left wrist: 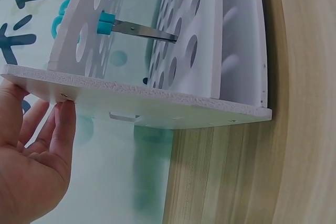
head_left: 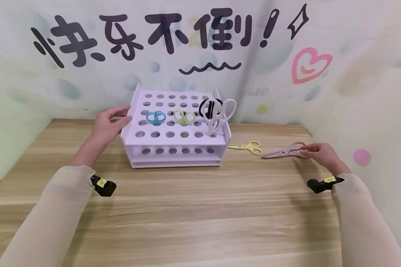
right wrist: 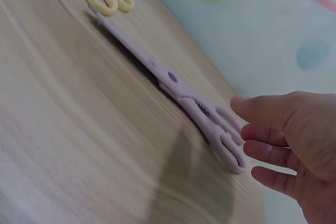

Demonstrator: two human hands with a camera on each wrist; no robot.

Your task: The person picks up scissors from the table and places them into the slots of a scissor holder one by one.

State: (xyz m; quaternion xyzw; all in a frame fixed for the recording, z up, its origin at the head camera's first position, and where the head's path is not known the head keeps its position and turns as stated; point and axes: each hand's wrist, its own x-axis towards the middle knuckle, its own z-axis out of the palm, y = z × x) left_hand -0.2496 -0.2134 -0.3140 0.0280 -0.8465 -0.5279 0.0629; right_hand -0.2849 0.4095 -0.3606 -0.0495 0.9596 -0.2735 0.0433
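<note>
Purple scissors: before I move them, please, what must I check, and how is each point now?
1. Left hand touches the rack: ok, at its left side.
2. Right hand grips the purple scissors: cannot tell; it is right at them, grip unclear.
3. Their blades are closed: ok.
4. Yellow scissors not touched by them: cannot tell; very near.
5. Unfilled places in the rack: ok, many.

“快乐不倒!” (head_left: 169, 39) on the backdrop (head_left: 100, 87)
</note>
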